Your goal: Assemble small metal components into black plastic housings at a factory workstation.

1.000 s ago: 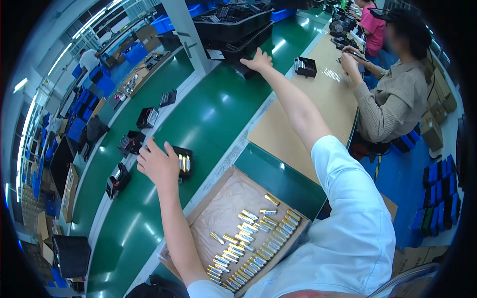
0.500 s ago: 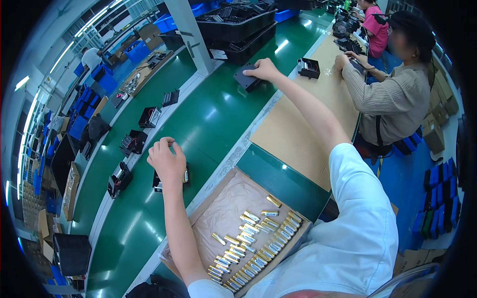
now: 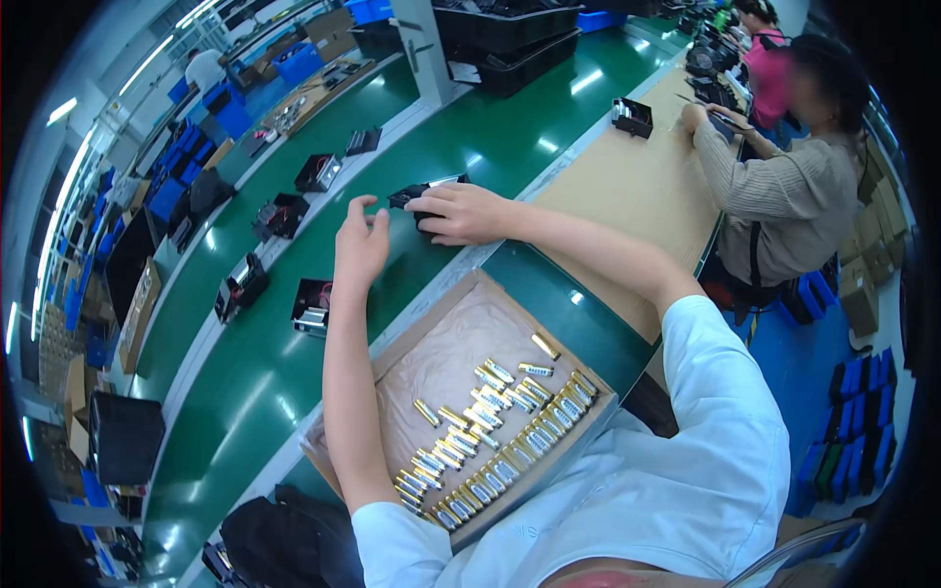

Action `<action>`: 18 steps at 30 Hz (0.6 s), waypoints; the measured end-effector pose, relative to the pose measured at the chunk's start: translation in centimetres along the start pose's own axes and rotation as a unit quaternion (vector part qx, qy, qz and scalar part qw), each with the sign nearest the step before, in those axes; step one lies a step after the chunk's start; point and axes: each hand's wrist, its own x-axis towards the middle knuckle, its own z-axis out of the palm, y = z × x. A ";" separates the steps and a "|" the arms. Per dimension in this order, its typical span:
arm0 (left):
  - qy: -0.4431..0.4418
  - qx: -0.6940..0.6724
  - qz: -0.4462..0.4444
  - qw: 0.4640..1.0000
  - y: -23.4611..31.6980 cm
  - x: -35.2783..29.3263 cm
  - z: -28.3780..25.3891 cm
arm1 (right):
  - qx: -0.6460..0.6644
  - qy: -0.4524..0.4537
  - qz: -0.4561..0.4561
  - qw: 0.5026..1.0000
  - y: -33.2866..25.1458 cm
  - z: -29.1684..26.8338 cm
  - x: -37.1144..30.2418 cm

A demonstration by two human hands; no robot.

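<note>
Head view: A black box, probably light, stiff and smooth, is gripped over the green counter by the right hand; its side walls look the surest hold. The left hand, seemingly empty, hangs loosely curled nearby. A cardboard tray holds scattered and lined-up gold batteries; a second box contains metallic strips and red wire.

The case looks plastic, the batteries glossy metal.
</note>
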 end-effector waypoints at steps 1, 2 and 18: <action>-0.011 0.000 -0.024 1.000 0.1 -0.1 -0.2 | 0.032 -0.003 -0.016 0.999 -0.7 0.0 0.3; -0.023 0.000 -0.045 0.999 0.2 -0.1 -0.4 | 0.061 -0.007 -0.031 0.998 -1.2 -0.3 0.7; -0.106 0.303 0.229 0.919 -2.8 0.5 -0.4 | 0.243 -0.028 0.252 0.936 -6.9 -9.0 2.9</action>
